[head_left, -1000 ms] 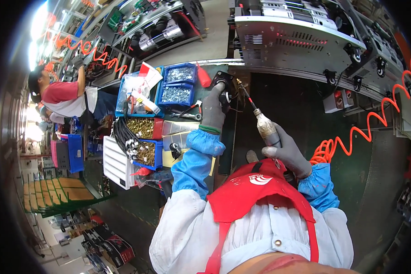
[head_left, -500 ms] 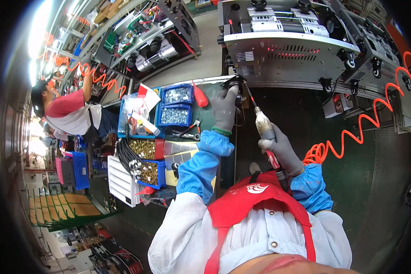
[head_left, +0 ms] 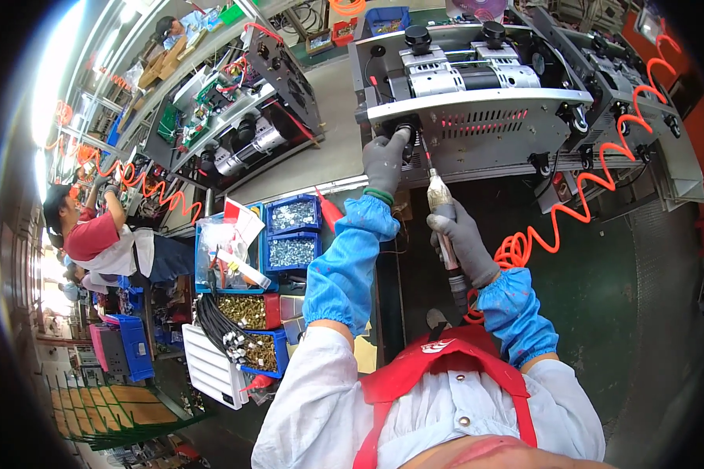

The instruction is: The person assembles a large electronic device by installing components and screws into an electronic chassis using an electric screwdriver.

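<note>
My left hand (head_left: 383, 166), in a grey glove, is closed round a black caster (head_left: 404, 134), holding it against the left end of a grey metal machine housing (head_left: 477, 133). The glove hides part of the caster. In my gloved right hand (head_left: 465, 241) is an air screwdriver (head_left: 440, 195), pointing up and away from me. Its long thin bit reaches the panel just right of the caster; whether it sits on a screw is too small to tell. More casters (head_left: 540, 162) are fixed along the same panel.
Blue bins of small metal hardware (head_left: 292, 215) stand on the bench left of my arm, beside a red squeeze bottle (head_left: 330, 211), brass fittings (head_left: 246, 310) and black cables (head_left: 215, 320). An orange coiled hose (head_left: 579, 219) hangs at right. Another person (head_left: 105, 234) works far left.
My left hand has brought the caster up against the housing panel. The screwdriver has moved forward with its bit now at the panel. My view has shifted too.
</note>
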Available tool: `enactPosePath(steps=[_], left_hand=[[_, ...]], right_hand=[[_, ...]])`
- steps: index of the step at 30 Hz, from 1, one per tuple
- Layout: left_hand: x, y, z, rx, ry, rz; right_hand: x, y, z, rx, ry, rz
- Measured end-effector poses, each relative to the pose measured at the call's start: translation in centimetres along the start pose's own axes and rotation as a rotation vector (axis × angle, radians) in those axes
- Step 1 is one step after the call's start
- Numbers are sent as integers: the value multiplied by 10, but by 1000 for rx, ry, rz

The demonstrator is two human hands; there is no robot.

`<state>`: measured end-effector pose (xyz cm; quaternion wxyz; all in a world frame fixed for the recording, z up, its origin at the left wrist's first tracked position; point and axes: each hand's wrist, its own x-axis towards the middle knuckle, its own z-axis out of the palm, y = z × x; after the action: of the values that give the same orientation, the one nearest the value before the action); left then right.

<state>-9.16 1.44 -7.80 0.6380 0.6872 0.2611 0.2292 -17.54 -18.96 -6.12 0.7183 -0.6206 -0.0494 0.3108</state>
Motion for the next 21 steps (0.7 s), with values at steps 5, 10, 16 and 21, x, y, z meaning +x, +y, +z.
enactPosePath(steps=[5, 10, 16, 21], left_hand=[[-2, 4, 3, 108, -11, -6], [6, -8, 1, 201, 76, 44], [3, -5, 6, 273, 83, 64], [-2, 1, 3, 282, 83, 70]], right_hand=[[2, 2, 0, 59, -28, 71], [-5, -4, 5, 294, -127, 135], [-5, -3, 3, 168, -83, 123], [-6, -5, 4, 135, -69, 136]])
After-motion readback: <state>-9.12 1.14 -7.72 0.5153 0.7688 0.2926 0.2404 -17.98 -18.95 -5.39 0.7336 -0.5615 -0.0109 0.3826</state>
